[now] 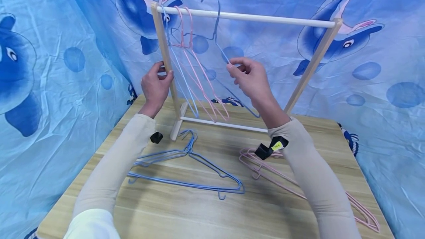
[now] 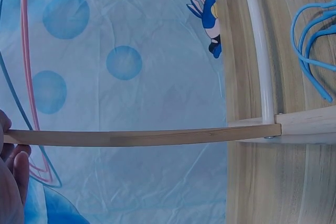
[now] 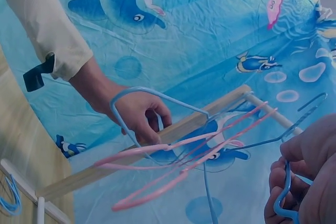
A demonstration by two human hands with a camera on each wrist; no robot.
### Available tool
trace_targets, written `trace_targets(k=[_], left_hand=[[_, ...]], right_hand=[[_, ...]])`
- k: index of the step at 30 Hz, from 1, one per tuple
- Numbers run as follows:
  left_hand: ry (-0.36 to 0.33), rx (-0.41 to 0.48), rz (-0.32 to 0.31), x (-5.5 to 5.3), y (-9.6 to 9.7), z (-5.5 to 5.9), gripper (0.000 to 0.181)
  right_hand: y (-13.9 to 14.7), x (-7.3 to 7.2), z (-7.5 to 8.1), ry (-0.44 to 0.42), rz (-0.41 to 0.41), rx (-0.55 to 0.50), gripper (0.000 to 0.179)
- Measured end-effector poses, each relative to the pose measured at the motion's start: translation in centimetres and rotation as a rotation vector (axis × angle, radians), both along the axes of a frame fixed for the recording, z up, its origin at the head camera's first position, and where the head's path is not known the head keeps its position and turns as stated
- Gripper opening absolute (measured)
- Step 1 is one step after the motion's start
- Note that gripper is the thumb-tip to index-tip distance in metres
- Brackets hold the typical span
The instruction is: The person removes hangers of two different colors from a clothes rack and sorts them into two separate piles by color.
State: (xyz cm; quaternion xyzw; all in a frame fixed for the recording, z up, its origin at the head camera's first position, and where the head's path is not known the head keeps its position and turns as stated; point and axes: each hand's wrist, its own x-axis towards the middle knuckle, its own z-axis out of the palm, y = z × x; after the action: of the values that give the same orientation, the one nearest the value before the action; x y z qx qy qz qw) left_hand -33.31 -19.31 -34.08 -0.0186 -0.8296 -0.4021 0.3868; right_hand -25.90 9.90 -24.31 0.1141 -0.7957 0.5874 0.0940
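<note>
My left hand (image 1: 157, 86) grips the left wooden post (image 1: 163, 43) of a small hanger rack, its thumb at the front. In the head view my right hand (image 1: 252, 78) pinches one shoulder of a blue hanger (image 1: 216, 21). That hanger's hook rises above the white top rail (image 1: 265, 18), and its shank crosses in front of it. Between the two hands, a light blue hanger (image 1: 179, 69) and two pink hangers (image 1: 199, 62) hang near the rail's left end. The right wrist view shows my right fingers (image 3: 294, 182) curled on the blue wire.
Several blue hangers (image 1: 189, 153) lie stacked on the wooden table (image 1: 186, 217), front left. Several pink hangers (image 1: 282, 176) lie at the right, partly behind my right forearm. A lower white bar (image 1: 229, 125) joins the rack's feet. Blue dolphin-print cloth (image 1: 382, 54) surrounds the table.
</note>
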Motion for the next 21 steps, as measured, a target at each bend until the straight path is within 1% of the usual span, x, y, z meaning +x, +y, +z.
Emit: trace_targets(k=[3,7,12,21], left_hand=[[0.003,-0.001,0.003,-0.1,-0.1,0.0,0.035],[0.006,0.001,0.002,-0.2,-0.1,0.1,0.034],[-0.003,-0.001,-0.003,-0.2,-0.1,0.1,0.036],[-0.016,0.009,-0.001,-0.2,-0.1,0.0,0.037]], right_hand=[[0.7,0.5,-0.1,0.032,-0.001,0.004,0.027],[1.5,0.9,-0.5,0.067,-0.018,0.035,0.026],[2.5,1.2,-1.1,0.074,-0.049,0.065,0.028],[4.9,2.3,-2.4,0.107,-0.067,0.078,0.031]])
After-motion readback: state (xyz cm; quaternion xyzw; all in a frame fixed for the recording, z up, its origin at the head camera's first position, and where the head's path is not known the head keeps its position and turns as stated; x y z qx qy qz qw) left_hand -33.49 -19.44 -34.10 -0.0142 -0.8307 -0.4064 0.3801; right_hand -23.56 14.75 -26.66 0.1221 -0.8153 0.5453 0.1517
